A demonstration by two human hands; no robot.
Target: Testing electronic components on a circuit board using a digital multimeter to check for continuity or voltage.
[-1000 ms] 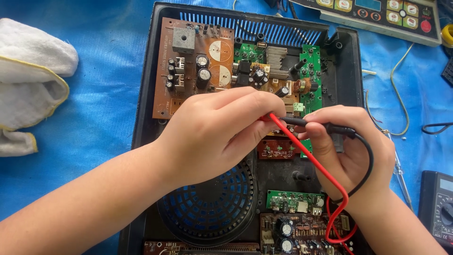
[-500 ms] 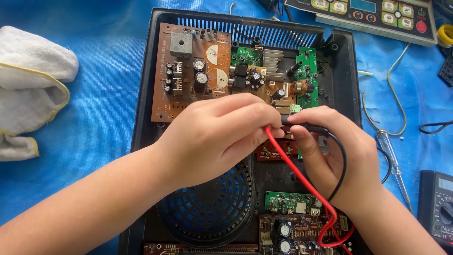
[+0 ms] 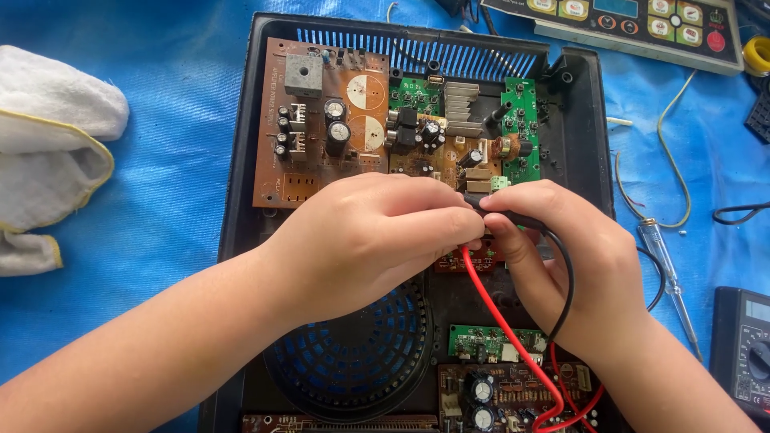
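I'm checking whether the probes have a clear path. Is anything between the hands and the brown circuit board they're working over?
Nothing visible does. The left hand and right hand meet directly over the brown circuit board; the probe tips themselves are hidden by the fingers.

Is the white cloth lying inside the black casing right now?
No, the white cloth lies on the blue sheet to the left of the black casing, apart from it.
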